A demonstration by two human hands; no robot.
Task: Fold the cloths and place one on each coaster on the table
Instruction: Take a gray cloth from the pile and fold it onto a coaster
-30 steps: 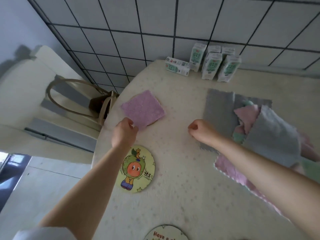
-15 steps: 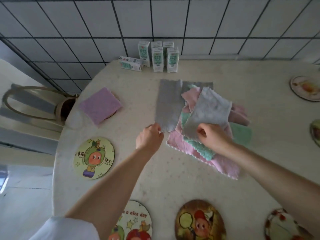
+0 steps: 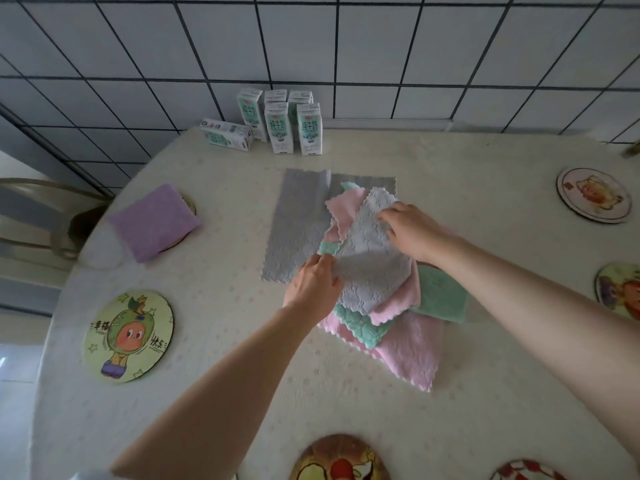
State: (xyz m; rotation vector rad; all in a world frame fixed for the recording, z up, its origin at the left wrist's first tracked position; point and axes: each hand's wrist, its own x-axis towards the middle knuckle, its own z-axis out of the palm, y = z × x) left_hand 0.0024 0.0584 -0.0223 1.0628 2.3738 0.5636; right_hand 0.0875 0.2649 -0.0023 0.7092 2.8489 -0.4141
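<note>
A pile of cloths lies mid-table: a light grey cloth (image 3: 367,268) on top, pink cloths (image 3: 412,351) and green cloths (image 3: 441,296) below, and a flat grey cloth (image 3: 298,220) at the left. My left hand (image 3: 313,287) pinches the top grey cloth's near left corner. My right hand (image 3: 412,230) grips its far right edge. A folded purple cloth (image 3: 154,221) rests on a coaster (image 3: 189,206) at the left. A bare round coaster with an orange cartoon figure (image 3: 130,336) lies near the left edge.
Several milk cartons (image 3: 280,126) stand by the tiled wall, one lying on its side. More coasters lie at the far right (image 3: 594,195), right edge (image 3: 620,289) and near edge (image 3: 341,460). A bag with handles (image 3: 45,216) sits off the table's left side.
My view swung right from the purple cloth to the pile. My left hand left the purple cloth and took the top grey cloth's corner; my right hand moved up to its far edge.
</note>
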